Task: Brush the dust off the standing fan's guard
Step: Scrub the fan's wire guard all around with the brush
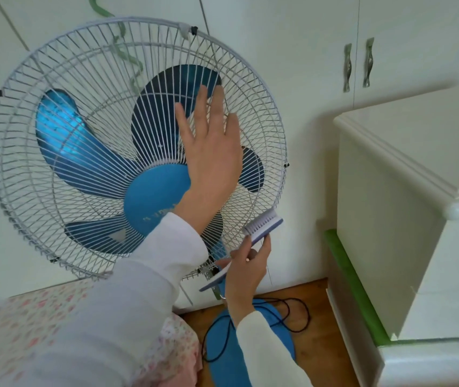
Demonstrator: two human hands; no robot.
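The left hand (211, 152) lies flat, fingers straight and spread, against the right half of the standing fan's guard (105, 51), probably to steady it against brushing. The right hand (246, 272) grips the brush (262, 226) by its handle, bristles facing the guard's lower right rim; whether they touch is unclear.

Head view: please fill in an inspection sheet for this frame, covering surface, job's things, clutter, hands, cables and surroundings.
Surface: wooden floor; the blue fan base stands on it.
Job's things: white wire guard with blue blades behind it; brush at the guard's lower right, contact cannot be told.
Clutter: nothing seen.
Hands: left hand lies flat on the guard's front, fingers straight; right hand grips the brush's handle.
Cables: black cable loops over the floor and fan base.
Surroundings: wardrobe doors behind, white cabinet to the right, floral fabric lower left.
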